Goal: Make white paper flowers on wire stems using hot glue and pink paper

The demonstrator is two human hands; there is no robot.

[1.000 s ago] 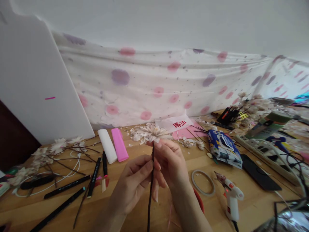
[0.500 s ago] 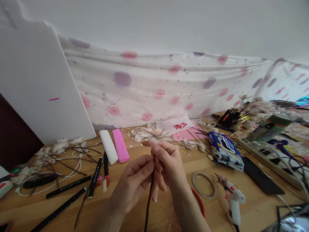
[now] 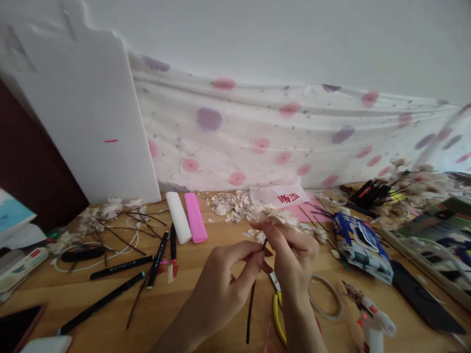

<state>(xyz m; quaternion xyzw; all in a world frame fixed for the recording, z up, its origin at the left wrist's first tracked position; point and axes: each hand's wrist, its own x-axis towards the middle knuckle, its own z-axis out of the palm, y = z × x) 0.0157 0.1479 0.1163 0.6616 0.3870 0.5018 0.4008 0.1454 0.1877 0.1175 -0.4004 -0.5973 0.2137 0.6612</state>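
My left hand [image 3: 224, 287] pinches a thin dark stem [image 3: 250, 311] between thumb and fingertips, just below a pale shell flower [image 3: 279, 215]. My right hand [image 3: 292, 255] is closed round the top of the same stem, right under the flower head, which is tilted away from me. The stem hangs down between my wrists over the wooden table [image 3: 110, 328]. Yellow-handled pliers [image 3: 276, 306] lie under my right wrist.
White and pink sticks [image 3: 186, 223], black pens [image 3: 121, 267] and finished flower stems [image 3: 106, 220] lie to the left. A tape ring [image 3: 326, 296], a glue gun [image 3: 371, 318], a blue packet [image 3: 360, 245], a black phone [image 3: 423, 299] and a power strip lie to the right. Loose shells [image 3: 231, 206] sit by the dotted cloth.
My view has swung left and down. Both hands have lowered with the flower, and the flower head now tips further away from me. The pliers have come into view.
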